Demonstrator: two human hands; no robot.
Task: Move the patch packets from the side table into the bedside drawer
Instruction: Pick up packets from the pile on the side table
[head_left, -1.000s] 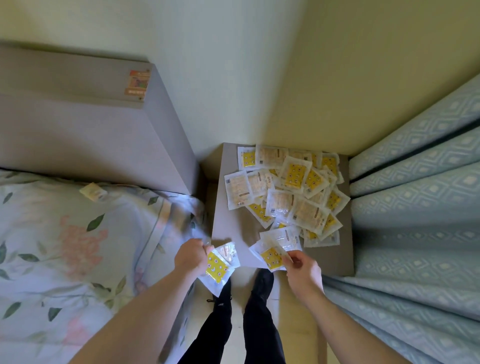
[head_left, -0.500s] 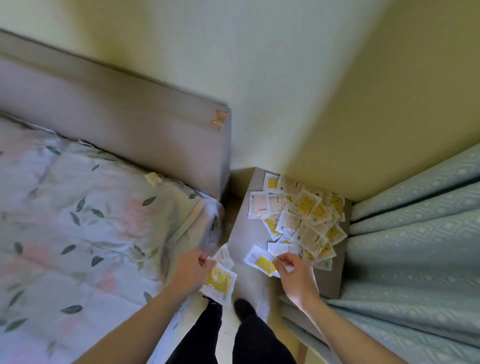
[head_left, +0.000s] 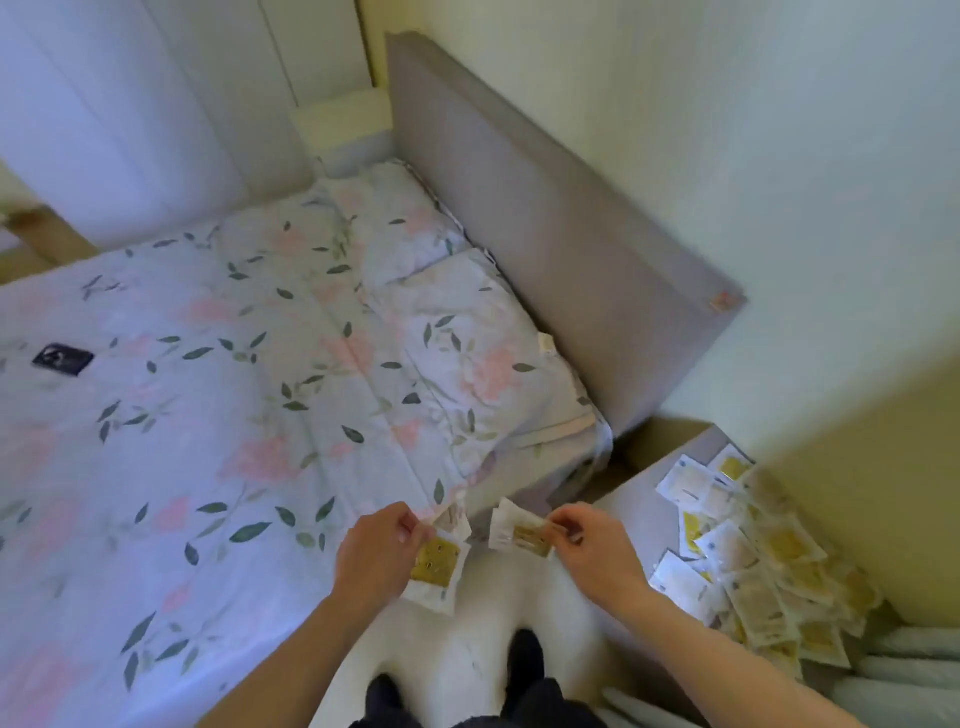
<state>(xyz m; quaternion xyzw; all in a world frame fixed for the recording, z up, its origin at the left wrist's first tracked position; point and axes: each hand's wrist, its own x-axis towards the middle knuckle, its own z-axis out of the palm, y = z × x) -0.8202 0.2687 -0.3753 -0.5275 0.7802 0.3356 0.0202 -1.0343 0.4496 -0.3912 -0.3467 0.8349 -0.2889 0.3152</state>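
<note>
Between bed (head_left: 218, 395) and side table (head_left: 639, 499), left hand (head_left: 376, 558) and right hand (head_left: 597, 551) each pinch loose packets (head_left: 436, 564); thin grips could slip; drawer unseen.

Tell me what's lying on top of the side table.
A heap of patch packets, white with yellow patches, overlaps on the side table. Its near left corner shows bare. Whatever lies under the heap is covered, and no drawer is visible.

Soft, even daylight fills the room, cool and bluish at the left, yellowish on the wall (head_left: 779, 156) at right. Motion blur smears the whole frame, most on the packets (head_left: 753, 561) and the floor (head_left: 467, 634), which glares white. Wide-angle bending curves the headboard (head_left: 545, 208).
</note>
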